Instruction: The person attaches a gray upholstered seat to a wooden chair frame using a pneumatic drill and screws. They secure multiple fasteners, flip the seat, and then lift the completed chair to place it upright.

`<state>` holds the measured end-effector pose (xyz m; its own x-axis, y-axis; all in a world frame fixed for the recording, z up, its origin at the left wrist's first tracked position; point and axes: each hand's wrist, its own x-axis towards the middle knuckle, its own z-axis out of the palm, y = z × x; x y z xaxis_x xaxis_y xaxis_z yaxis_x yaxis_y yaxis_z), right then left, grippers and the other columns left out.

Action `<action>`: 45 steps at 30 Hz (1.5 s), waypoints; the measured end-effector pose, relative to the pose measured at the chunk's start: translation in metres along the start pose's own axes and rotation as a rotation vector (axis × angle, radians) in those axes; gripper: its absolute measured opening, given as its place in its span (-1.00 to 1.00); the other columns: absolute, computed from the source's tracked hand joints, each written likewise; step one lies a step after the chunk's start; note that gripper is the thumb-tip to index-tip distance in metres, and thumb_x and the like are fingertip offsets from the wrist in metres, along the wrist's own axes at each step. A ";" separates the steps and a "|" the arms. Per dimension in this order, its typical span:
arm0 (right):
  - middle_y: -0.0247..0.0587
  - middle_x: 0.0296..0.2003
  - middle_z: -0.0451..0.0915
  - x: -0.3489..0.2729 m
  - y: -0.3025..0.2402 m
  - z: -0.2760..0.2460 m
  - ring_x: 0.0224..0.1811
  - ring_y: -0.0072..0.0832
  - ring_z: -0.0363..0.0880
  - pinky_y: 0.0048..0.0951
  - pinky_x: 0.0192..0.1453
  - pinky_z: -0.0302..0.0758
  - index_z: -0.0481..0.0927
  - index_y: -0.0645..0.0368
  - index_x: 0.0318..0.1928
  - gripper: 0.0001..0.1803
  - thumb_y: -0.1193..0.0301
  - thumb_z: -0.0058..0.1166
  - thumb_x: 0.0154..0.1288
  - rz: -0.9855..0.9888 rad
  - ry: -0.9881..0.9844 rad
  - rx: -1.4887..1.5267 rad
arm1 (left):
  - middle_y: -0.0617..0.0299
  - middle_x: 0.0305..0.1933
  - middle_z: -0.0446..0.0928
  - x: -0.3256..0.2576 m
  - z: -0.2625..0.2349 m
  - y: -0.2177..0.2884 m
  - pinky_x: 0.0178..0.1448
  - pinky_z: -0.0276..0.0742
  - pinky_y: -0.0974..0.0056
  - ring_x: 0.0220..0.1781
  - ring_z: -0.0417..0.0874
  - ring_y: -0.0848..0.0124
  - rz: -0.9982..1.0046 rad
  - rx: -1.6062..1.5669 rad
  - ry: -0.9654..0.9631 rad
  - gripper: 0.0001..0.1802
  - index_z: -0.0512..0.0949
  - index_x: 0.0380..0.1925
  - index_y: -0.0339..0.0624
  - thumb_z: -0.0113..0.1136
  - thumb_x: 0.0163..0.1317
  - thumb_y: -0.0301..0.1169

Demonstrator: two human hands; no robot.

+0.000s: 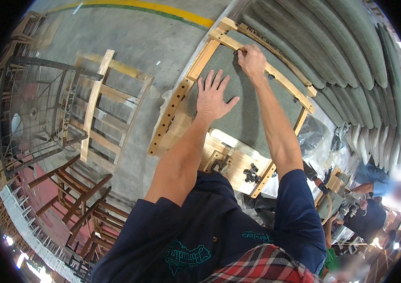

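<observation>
A grey-green fabric-covered panel (250, 111) lies inside a light wooden frame (177, 111) with holes along its left rail. My left hand (214, 96) rests flat on the panel, fingers spread. My right hand (253, 61) is at the far wooden bar (283, 78), its fingers closed around a small dark knob, mostly hidden by them. Similar dark knobs (271, 76) sit further along that bar. Nearer my body, a pile of small black parts (252, 175) lies on the wooden board, beside a dark metal piece (219, 165).
Grey-green padded panels (323, 42) stand stacked at the right. A power tool (317, 179) is near my right elbow. Left on the floor are a wooden pallet (106, 111), a black metal rack (9, 118) and brown chair frames (80, 193). Other people (365, 217) work at lower right.
</observation>
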<state>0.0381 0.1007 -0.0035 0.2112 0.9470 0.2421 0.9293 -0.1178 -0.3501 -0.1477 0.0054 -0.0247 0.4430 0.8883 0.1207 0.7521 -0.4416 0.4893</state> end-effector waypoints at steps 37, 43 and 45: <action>0.00 -0.30 0.64 -0.003 0.012 0.001 -0.26 -0.02 0.68 -0.07 -0.15 0.59 0.67 0.23 -0.27 -0.79 0.35 0.32 0.18 -0.088 0.011 0.151 | 0.10 0.57 0.17 0.001 -0.003 0.002 0.60 -0.18 -0.26 0.62 -0.01 0.07 -0.007 -0.025 -0.020 -0.14 0.37 0.39 -0.03 0.21 0.19 0.22; 0.00 -0.27 0.67 -0.046 0.023 -0.023 -0.29 -0.13 0.69 -0.20 -0.16 0.61 0.70 0.27 -0.24 -0.78 0.37 0.32 0.21 -0.009 0.087 0.224 | 0.12 0.55 0.20 0.000 -0.002 0.001 0.59 -0.16 -0.26 0.60 0.04 0.05 0.004 -0.007 0.002 -0.14 0.37 0.40 -0.01 0.19 0.20 0.23; -0.01 -0.26 0.68 -0.069 0.035 -0.043 -0.29 -0.19 0.70 -0.27 -0.14 0.61 0.71 0.28 -0.21 -0.78 0.37 0.30 0.23 0.082 0.110 0.269 | 0.12 0.55 0.21 0.001 -0.001 0.002 0.59 -0.13 -0.26 0.60 0.06 0.04 0.009 -0.001 0.014 -0.14 0.38 0.39 -0.01 0.18 0.20 0.24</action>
<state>0.0691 0.0185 0.0061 0.3276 0.8978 0.2944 0.7974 -0.0955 -0.5959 -0.1464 0.0058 -0.0224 0.4430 0.8859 0.1374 0.7475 -0.4496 0.4889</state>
